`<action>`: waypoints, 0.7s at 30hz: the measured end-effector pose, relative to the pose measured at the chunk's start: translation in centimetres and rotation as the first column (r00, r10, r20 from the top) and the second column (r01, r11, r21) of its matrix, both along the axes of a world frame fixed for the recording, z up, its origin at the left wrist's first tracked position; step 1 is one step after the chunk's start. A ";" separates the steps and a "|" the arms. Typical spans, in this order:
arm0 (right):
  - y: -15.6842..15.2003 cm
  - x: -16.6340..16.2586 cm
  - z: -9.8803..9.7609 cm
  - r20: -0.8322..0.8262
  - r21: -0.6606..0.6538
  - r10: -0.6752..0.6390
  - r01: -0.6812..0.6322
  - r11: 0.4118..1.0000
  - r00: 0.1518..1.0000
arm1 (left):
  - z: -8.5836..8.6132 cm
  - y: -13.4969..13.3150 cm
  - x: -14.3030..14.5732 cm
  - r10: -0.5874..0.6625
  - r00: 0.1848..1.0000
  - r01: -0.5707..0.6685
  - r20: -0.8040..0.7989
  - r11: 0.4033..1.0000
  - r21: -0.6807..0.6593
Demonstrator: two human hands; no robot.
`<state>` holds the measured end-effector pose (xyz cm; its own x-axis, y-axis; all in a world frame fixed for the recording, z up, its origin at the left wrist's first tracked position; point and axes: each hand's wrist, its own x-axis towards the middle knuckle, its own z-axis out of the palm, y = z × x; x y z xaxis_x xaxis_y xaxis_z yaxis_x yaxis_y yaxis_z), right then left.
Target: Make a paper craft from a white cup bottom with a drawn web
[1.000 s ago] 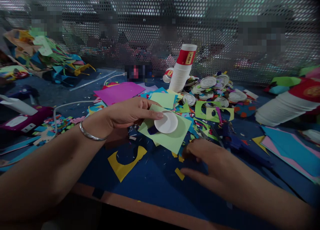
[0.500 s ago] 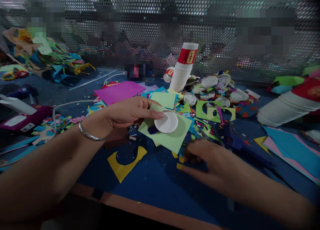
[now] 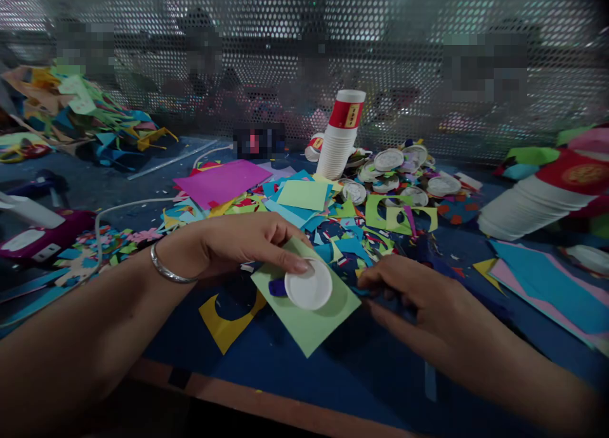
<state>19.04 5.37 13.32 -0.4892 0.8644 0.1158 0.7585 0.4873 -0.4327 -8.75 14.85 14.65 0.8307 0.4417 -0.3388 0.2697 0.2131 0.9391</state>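
Observation:
My left hand (image 3: 259, 244) holds a light green sheet of paper (image 3: 307, 333), fingers underneath. Its thumb presses a small white round disc with a raised rim (image 3: 308, 292) onto the sheet. A dark blue tab (image 3: 278, 288) shows beside the disc. To the right of the sheet's corner is my right hand (image 3: 404, 292), its fingers curled in around a small blue thing that is mostly hidden. Beneath the sheet's left corner lies a yellow paper scrap with a round cut-out (image 3: 221, 327).
A stack of paper cups (image 3: 335, 149) leans behind the scraps; another stack (image 3: 528, 206) lies at the right. Round discs (image 3: 387, 160) are piled behind. Coloured sheets (image 3: 566, 292), a purple power strip (image 3: 50, 235) and cut-paper bits surround my hands. The table edge (image 3: 228, 397) is in front.
My left hand has brought the green sheet and disc lower and closer. My right hand's thumb and fingers have moved together near the sheet's corner. The camera view has shifted slightly.

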 end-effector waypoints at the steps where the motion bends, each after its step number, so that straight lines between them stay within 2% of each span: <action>1: -0.5 0.1 0.0 -0.010 0.012 -0.003 0.004 1.000 1.000 | -0.2 -0.1 0.2 -0.043 0.999 0.043 -0.006 0.999 0.009; 6: -3.5 0.8 -0.7 -0.023 0.105 -0.015 0.017 0.994 1.000 | -0.9 -0.4 1.4 -0.236 0.967 0.243 -0.091 0.967 0.073; 10: -5.2 1.5 -1.6 -0.003 0.139 -0.041 0.041 0.989 0.999 | -0.2 -1.2 2.2 -0.310 0.921 0.373 -0.235 0.875 0.308; 15: -6.2 1.6 -2.0 -0.024 0.167 -0.049 0.052 0.985 0.998 | 1.6 -2.9 2.2 -0.248 0.890 0.443 -0.382 0.665 0.601; 19: -6.7 1.0 -2.2 -0.016 0.225 -0.045 0.048 0.973 0.999 | 2.3 -4.1 1.4 -0.013 0.905 0.391 -0.426 0.427 0.816; 21: -6.8 0.8 -2.3 -0.002 0.262 -0.017 0.017 0.965 1.000 | 2.4 -4.6 1.1 0.072 0.911 0.361 -0.406 0.337 0.870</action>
